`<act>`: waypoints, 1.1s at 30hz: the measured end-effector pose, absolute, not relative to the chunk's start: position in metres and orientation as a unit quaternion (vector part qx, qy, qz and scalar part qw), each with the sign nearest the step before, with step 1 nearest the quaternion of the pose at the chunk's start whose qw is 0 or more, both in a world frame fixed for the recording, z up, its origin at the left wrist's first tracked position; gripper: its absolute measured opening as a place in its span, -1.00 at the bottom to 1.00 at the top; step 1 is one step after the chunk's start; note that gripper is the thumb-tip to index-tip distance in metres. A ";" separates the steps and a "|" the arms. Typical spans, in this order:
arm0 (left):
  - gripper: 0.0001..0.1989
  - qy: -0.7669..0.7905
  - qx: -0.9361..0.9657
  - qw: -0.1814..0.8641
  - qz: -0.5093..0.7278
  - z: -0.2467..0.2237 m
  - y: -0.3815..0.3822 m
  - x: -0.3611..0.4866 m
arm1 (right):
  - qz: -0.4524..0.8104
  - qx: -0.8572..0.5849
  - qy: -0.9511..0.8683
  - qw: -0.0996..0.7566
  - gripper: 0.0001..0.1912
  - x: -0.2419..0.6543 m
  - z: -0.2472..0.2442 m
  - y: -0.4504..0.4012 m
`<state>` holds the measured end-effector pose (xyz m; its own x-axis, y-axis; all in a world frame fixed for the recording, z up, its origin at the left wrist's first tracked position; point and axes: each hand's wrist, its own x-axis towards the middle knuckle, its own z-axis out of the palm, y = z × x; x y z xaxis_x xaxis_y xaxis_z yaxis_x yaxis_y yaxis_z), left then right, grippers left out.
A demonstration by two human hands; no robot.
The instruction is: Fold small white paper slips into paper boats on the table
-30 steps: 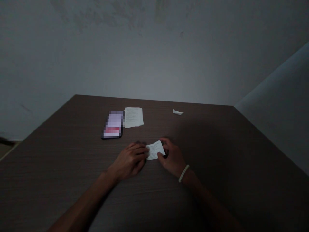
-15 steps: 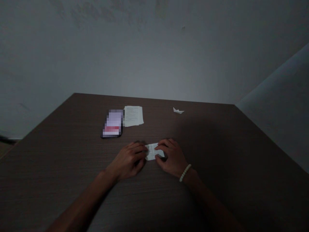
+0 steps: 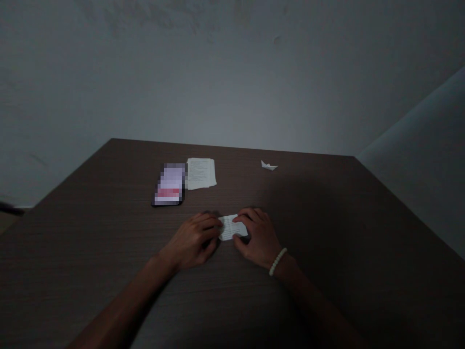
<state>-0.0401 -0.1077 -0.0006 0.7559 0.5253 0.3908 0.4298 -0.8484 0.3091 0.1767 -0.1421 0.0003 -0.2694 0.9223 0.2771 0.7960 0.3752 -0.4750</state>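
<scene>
A small white piece of paper (image 3: 228, 229) with printed lines lies on the dark table between my hands, its surface creased. My left hand (image 3: 196, 241) grips its left edge, thumb below and curled fingers over the side. At the right end, my right hand (image 3: 258, 237) holds it between the thumb and bent fingers; a beaded bracelet (image 3: 278, 261) circles that wrist. Parts of the paper are hidden under the fingers.
Beyond my left hand lies a phone (image 3: 169, 185) with a lit, blurred screen. Touching or close to its right side is a stack of printed paper sheets (image 3: 201, 173). A folded paper boat (image 3: 269, 166) sits near the back of the wooden table (image 3: 109, 194), which meets the wall (image 3: 232, 72).
Both hands stay on the paper in nearly the same place. The right index finger has shifted very slightly on it, and the view has tilted a little.
</scene>
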 end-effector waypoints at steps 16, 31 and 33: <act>-0.83 0.256 0.931 0.116 0.232 -0.001 -0.107 -0.040 | 0.127 -0.555 -0.783 0.250 -0.70 0.176 0.002 -0.143; -0.86 0.254 0.923 0.133 0.256 -0.003 -0.106 -0.041 | 0.124 -0.578 -0.763 0.261 -0.74 0.175 0.001 -0.144; -0.86 0.257 0.917 0.143 0.269 -0.002 -0.105 -0.039 | 0.124 -0.578 -0.763 0.260 -0.73 0.175 0.001 -0.144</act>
<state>-0.0394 -0.1054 -0.0021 0.7228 0.5483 0.4207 0.3948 -0.8272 0.3999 0.1751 -0.1441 0.0009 -0.1959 0.9472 0.2539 0.8185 0.3005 -0.4896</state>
